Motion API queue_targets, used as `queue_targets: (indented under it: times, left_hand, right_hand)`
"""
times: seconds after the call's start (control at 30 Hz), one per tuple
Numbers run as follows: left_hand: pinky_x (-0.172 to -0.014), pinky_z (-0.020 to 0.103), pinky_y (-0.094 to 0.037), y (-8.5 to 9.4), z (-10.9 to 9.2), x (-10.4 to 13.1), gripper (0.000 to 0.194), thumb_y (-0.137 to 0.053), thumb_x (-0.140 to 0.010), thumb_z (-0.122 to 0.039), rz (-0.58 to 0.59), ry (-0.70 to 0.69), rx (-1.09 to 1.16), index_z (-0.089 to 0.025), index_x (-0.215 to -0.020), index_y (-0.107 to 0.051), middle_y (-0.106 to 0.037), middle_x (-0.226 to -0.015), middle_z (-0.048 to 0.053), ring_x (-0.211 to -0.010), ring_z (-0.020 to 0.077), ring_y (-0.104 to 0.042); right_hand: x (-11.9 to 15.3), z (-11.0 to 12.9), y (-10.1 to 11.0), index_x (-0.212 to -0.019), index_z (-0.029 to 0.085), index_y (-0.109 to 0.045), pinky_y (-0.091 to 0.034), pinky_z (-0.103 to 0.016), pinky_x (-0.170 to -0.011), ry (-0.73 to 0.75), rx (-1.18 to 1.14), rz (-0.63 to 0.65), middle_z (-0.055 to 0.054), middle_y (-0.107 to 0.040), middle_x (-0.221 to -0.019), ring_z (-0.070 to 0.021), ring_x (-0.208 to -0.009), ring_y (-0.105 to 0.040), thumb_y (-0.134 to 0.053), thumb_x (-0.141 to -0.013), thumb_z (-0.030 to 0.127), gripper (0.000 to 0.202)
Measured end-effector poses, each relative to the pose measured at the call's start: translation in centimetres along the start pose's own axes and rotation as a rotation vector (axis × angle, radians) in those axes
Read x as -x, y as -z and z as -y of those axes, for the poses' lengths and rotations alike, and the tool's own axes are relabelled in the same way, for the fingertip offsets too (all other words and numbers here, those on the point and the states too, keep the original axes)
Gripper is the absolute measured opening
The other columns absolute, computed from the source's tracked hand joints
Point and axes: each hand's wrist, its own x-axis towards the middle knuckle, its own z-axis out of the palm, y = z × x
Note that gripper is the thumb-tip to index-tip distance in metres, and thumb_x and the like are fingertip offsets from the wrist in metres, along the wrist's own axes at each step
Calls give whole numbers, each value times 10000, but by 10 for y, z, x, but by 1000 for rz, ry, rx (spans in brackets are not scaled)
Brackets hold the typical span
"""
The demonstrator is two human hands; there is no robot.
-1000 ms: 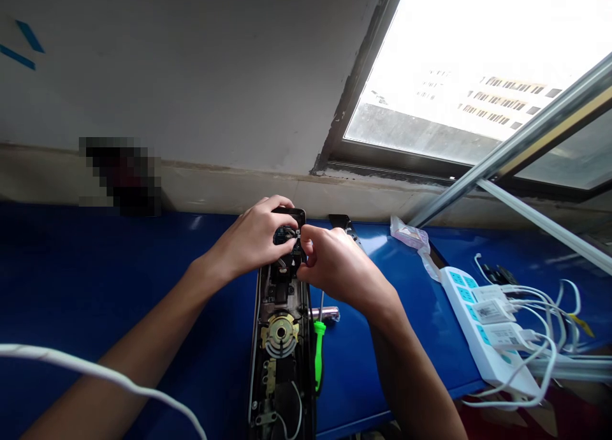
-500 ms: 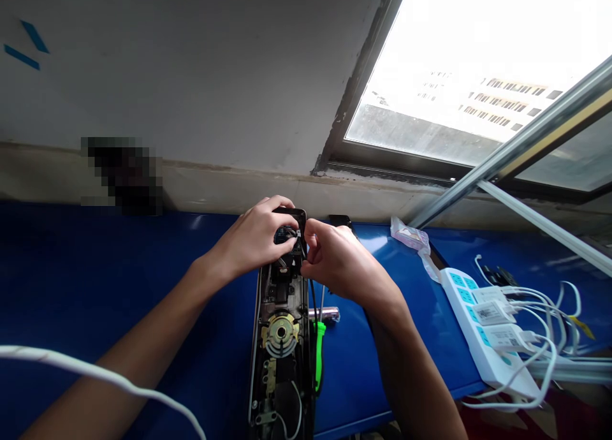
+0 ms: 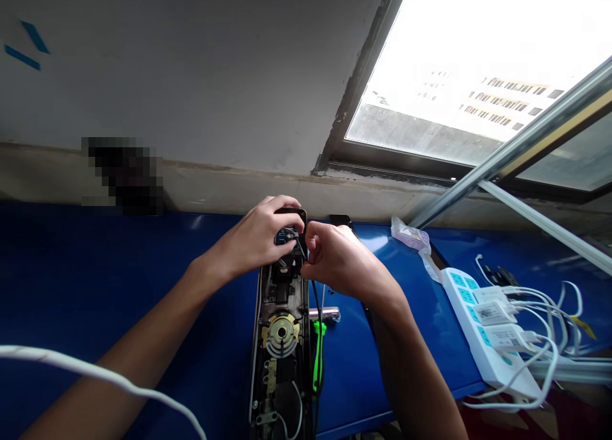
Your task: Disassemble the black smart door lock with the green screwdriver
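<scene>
A long black device housing [image 3: 282, 293], laid open, shows wires, brackets and a round brass-coloured metal part [image 3: 282, 333]. My left hand [image 3: 262, 233] curls over its far end, fingers on the rim and thumb beside a small blue circuit board [image 3: 284, 236]. Just right of that end, my right hand [image 3: 335, 255] is closed in a pinch around a thin black cable [image 3: 315, 300]. The cable appears to run from the board area into that hand and down along the housing's right side. Its pinched part is hidden by the fingers.
A green-handled screwdriver [image 3: 319, 357] lies right of the housing, near a shiny cylinder [image 3: 327, 314]. Farther right are a plastic bag [image 3: 410, 234] and a white power strip [image 3: 478, 338] with plugged chargers. A white cable [image 3: 95, 368] crosses the lower left.
The left index finger has shifted slightly right over the housing's rim. The black cable below the right hand has swung right, across the screwdriver handle. The right hand has barely moved.
</scene>
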Motion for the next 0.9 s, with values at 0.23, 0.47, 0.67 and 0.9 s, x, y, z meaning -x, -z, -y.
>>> queue_targets:
  times: [0.23,0.47,0.67,0.9]
  left_hand:
    - [-1072,482,-513,-2,2,2,142,-679,-911,-160,11,-56,-70,-214,-997,-779,-623,-1342,93,-1250,293,-588]
    - [-1074,443,-514,-4,2,2,129,-674,-913,-151,-43,-33,-27,-210,-970,-774,-642,-1310,81,-1232,264,-601]
    - [-1061,443,-524,-6,1,1,142,-669,-899,-154,-57,-2,-27,-224,-940,-786,-656,-1293,71,-1224,266,-609]
    - [-1077,453,-525,-5,2,2,153,-683,-886,-171,-37,21,-8,-219,-966,-804,-640,-1312,81,-1241,279,-597]
  right_hand:
    - [1,3,3,-718,229,-466,-274,-248,-500,11,0,-8,76,-560,-628,-80,-551,-352,-641,-651,130,212]
    - [2,1,4,-825,216,-566,-319,-235,-553,-18,-59,28,29,-669,-750,-85,-613,-512,-663,-706,138,173]
    - [2,1,4,-862,209,-618,-365,-228,-564,-28,-115,49,15,-696,-731,-106,-653,-594,-674,-761,147,132]
    - [2,2,5,-739,203,-636,-372,-219,-514,-33,-131,57,17,-701,-704,-90,-594,-585,-685,-763,159,71]
